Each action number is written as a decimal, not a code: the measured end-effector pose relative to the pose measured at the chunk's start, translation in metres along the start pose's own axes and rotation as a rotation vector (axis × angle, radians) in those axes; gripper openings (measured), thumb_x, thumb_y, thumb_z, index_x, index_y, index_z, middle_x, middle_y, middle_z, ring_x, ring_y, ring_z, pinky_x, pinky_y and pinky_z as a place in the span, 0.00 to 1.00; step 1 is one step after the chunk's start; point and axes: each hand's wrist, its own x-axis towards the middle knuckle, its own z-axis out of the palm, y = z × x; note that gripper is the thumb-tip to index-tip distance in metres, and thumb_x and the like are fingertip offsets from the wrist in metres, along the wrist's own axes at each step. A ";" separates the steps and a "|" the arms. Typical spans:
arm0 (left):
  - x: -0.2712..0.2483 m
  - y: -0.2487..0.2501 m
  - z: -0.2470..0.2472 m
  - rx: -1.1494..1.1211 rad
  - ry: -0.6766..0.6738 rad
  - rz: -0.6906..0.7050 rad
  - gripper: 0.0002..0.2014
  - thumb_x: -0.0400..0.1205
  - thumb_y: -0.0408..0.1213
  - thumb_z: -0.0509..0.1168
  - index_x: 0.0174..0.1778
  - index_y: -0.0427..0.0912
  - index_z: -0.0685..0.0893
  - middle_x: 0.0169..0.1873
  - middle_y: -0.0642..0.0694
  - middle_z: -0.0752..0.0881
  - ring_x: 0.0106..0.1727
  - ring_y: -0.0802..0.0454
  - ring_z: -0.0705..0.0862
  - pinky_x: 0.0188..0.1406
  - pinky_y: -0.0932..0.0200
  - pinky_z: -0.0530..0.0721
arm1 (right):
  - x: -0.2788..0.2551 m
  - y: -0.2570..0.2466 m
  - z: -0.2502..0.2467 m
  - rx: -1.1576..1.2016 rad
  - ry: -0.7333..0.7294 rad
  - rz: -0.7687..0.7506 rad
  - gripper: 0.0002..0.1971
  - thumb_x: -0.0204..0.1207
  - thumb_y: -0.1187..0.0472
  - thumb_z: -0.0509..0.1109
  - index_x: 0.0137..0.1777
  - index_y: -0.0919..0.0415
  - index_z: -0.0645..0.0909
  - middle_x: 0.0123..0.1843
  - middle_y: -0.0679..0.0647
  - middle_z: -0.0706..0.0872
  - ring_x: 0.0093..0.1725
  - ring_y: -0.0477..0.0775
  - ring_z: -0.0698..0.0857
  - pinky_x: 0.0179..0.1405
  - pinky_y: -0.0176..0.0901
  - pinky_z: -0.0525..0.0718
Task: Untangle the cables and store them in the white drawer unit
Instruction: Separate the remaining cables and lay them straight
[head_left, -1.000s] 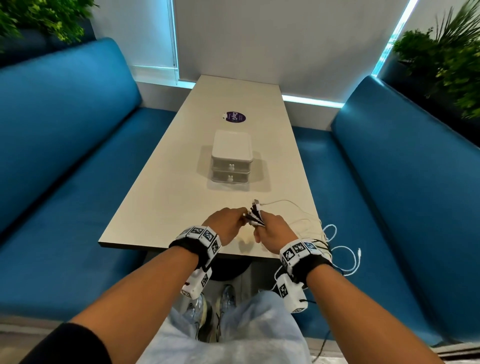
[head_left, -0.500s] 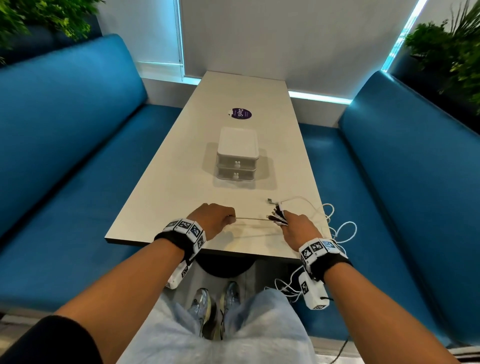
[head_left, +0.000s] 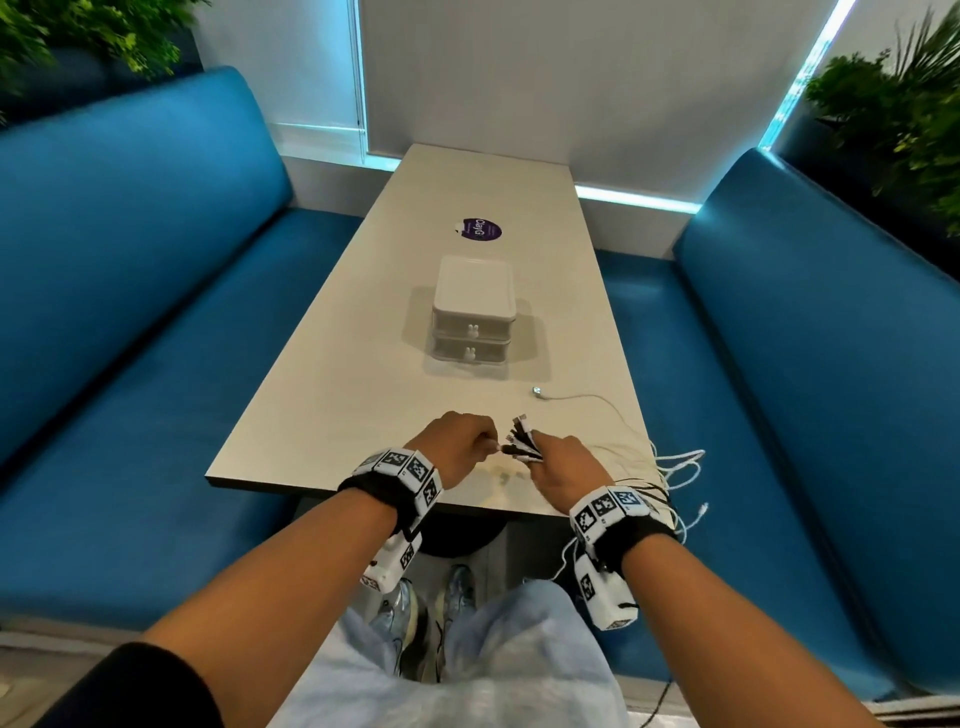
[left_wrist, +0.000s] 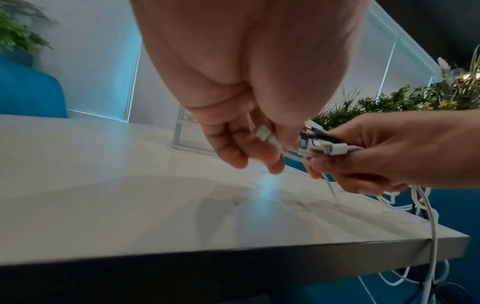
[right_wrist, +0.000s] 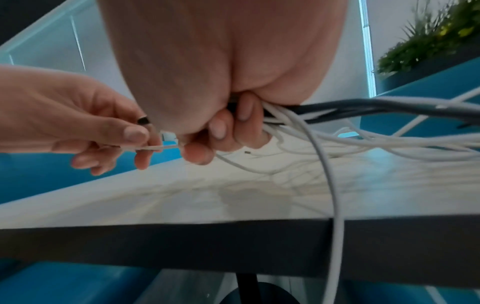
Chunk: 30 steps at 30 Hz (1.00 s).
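While the right hand (head_left: 563, 465) clamps the fanned bundle of cables (head_left: 522, 441) at lower centre of the head view, the left hand (head_left: 457, 447) pinches one white plug (left_wrist: 263, 133) just left of it. The cords (white and black) trail right over the surface (head_left: 337, 395) edge; the white drawer unit (head_left: 474, 317), both drawers closed, stands straight ahead, mid-frame.

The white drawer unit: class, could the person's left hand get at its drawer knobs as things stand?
Probably yes, once freed. Bare table lies between the left hand and the white drawer unit, whose knobs face the person. But that hand pinches a connector from the cable bundle.
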 end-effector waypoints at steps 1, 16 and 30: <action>0.000 -0.004 0.000 0.001 0.000 0.002 0.07 0.86 0.40 0.62 0.52 0.46 0.86 0.47 0.47 0.89 0.49 0.44 0.86 0.53 0.48 0.82 | 0.000 0.005 -0.001 -0.026 0.001 0.018 0.17 0.81 0.57 0.62 0.69 0.52 0.76 0.56 0.64 0.86 0.55 0.67 0.84 0.53 0.53 0.84; 0.002 0.051 -0.021 -0.152 0.172 0.217 0.30 0.85 0.63 0.49 0.81 0.54 0.61 0.75 0.49 0.67 0.63 0.52 0.79 0.63 0.55 0.78 | -0.003 -0.017 -0.034 0.189 0.159 -0.080 0.11 0.79 0.62 0.63 0.58 0.56 0.83 0.46 0.62 0.89 0.44 0.65 0.87 0.46 0.56 0.87; 0.004 0.037 -0.015 -0.025 0.274 -0.084 0.20 0.90 0.50 0.47 0.40 0.42 0.74 0.36 0.43 0.83 0.39 0.39 0.81 0.41 0.47 0.80 | 0.002 -0.045 -0.026 0.229 -0.002 -0.094 0.15 0.78 0.54 0.70 0.61 0.60 0.76 0.54 0.56 0.87 0.51 0.57 0.84 0.43 0.41 0.74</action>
